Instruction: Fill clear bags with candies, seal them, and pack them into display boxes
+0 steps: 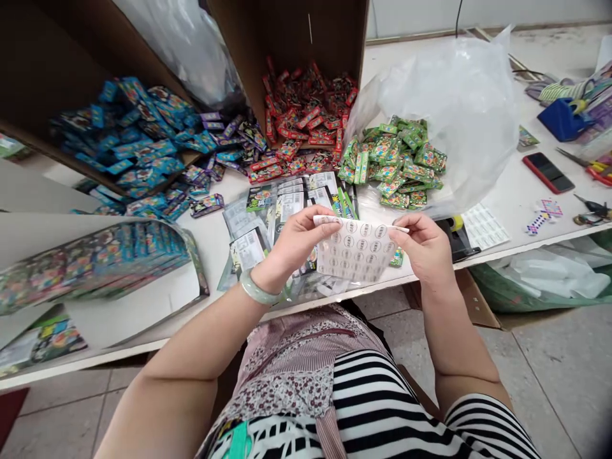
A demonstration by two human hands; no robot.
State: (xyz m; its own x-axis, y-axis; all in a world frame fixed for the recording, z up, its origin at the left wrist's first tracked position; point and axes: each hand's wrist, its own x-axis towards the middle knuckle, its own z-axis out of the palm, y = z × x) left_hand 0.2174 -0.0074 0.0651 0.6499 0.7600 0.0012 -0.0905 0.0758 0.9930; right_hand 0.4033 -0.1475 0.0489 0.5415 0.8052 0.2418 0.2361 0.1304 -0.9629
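Sheet: a thin white sheet of round printed stickers (356, 252) was up in the air over the table's front edge, held between both hands, its top edge curling over
Handling: it looked very light and soft, prone to flopping and curling, so the side edges seemed the best place to take hold, clear of the stickers
Left hand: the left hand (291, 245) was closed on the sheet's left end, thumb on top, fingers curled behind, a pale green bangle (261, 288) on the wrist
Right hand: the right hand (423, 248) pinched the right end between thumb and fingers, only partly closed
Below: a spread of flat printed cards in clear sleeves (268, 217) lay under the left hand
Rest: green foil packets (392, 162) sat on a crumpled clear plastic bag (444, 95), with red packets (306, 115) and blue packets (124, 134) in open cardboard boxes (306, 32) beyond, and a red smartphone (547, 172) off to the right on the white table (507, 197)
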